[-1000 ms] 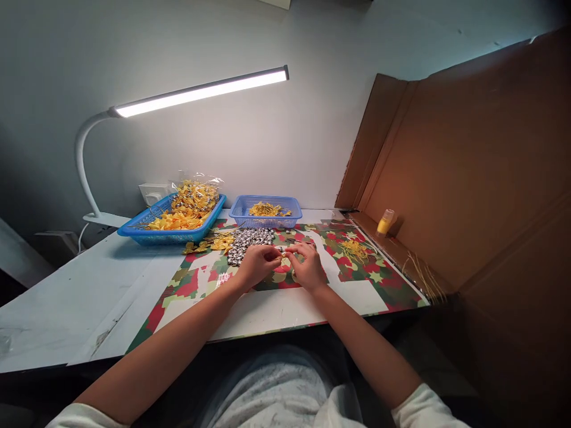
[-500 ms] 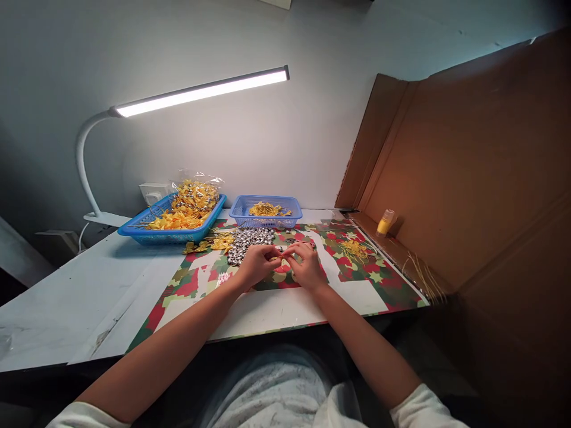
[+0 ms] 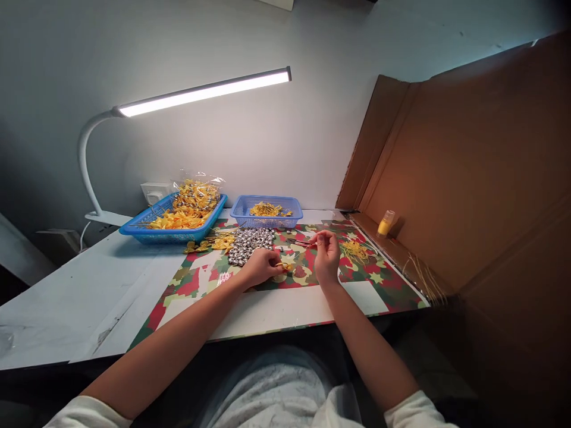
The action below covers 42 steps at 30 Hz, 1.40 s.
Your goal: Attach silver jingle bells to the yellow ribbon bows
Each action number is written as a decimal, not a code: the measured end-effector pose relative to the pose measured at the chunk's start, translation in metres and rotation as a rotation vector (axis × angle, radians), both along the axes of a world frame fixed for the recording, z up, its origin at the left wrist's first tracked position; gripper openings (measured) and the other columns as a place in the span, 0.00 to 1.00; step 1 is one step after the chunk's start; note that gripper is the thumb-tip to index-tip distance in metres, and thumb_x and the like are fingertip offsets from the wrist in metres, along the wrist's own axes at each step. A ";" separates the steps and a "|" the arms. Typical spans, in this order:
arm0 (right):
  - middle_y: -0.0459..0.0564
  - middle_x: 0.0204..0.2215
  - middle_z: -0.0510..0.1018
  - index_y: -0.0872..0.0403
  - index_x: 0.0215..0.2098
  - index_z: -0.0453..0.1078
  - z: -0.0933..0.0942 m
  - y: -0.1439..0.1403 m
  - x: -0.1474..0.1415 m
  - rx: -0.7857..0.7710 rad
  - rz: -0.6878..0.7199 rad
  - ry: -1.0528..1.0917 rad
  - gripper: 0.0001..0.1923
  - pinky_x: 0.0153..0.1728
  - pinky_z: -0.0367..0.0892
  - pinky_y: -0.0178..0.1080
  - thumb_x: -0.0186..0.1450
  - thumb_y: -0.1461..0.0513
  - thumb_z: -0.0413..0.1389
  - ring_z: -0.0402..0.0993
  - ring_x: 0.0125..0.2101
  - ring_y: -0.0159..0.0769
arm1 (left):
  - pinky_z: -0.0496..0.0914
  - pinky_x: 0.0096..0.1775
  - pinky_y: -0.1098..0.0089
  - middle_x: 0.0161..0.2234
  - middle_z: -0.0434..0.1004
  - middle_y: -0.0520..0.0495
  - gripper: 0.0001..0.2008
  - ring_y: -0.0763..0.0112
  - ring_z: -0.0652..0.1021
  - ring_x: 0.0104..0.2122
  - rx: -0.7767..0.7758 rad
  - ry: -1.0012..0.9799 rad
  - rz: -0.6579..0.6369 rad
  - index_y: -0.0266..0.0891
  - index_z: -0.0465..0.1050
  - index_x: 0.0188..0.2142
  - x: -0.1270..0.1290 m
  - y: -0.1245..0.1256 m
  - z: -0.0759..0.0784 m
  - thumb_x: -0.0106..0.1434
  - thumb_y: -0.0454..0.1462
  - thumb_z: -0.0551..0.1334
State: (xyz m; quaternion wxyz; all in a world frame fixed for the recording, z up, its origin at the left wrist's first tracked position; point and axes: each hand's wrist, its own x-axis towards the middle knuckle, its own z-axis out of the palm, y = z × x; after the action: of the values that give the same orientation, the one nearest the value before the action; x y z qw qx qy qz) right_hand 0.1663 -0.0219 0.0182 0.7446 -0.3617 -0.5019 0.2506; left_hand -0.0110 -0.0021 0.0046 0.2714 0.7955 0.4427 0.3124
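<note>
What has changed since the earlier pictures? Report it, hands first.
The right hand has come away from the small yellow piece, moving rightward and forward to the slim tool; whether it grips it is unclear. The left hand still pinches the piece. The silver beads and lamp stayed put.

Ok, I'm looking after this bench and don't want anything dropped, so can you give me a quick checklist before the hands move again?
1. Left hand has the small yellow piece: ok, pinched at its fingertips.
2. Right hand has a firm grip on the slim tool: cannot tell; its fingertips are at the tool's right end.
3. Silver beads close by: ok, heaped just beyond the left hand.
4. Yellow strands off the patterned mat: not ok, a loose bunch lies on it.
5. Lamp lit: ok.
</note>
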 end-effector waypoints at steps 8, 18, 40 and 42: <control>0.44 0.25 0.70 0.51 0.34 0.63 -0.002 0.004 0.006 0.020 -0.010 0.019 0.10 0.32 0.69 0.37 0.64 0.53 0.50 0.69 0.27 0.31 | 0.59 0.23 0.74 0.18 0.72 0.51 0.03 0.73 0.68 0.19 -0.006 -0.026 0.000 0.38 0.74 0.19 -0.001 -0.001 0.002 0.45 0.35 0.65; 0.45 0.27 0.75 0.51 0.35 0.65 0.015 0.003 -0.009 -0.060 0.285 -0.051 0.10 0.35 0.73 0.40 0.61 0.54 0.55 0.73 0.28 0.32 | 0.62 0.29 0.72 0.23 0.75 0.50 0.05 0.71 0.69 0.24 0.156 0.068 -0.043 0.41 0.75 0.23 -0.009 0.009 0.002 0.51 0.33 0.60; 0.46 0.31 0.79 0.51 0.31 0.70 0.018 0.040 -0.029 -0.017 0.458 -0.208 0.09 0.41 0.71 0.41 0.59 0.55 0.56 0.76 0.36 0.34 | 0.67 0.39 0.68 0.31 0.74 0.46 0.10 0.66 0.73 0.35 -0.244 -0.417 -0.196 0.39 0.72 0.27 -0.012 0.005 0.028 0.55 0.43 0.59; 0.45 0.29 0.78 0.52 0.31 0.69 0.013 0.044 -0.027 -0.034 0.431 -0.190 0.08 0.40 0.70 0.40 0.59 0.55 0.56 0.76 0.34 0.33 | 0.66 0.33 0.69 0.21 0.65 0.50 0.15 0.71 0.68 0.25 -0.351 -0.716 -0.099 0.40 0.63 0.20 -0.003 0.009 0.025 0.58 0.46 0.56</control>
State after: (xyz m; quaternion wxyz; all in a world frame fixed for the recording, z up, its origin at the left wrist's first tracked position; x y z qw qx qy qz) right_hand 0.1397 0.0221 0.0310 0.6169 -0.2807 -0.6312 0.3771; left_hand -0.0137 0.0064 0.0296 0.5550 0.5984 0.3279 0.4759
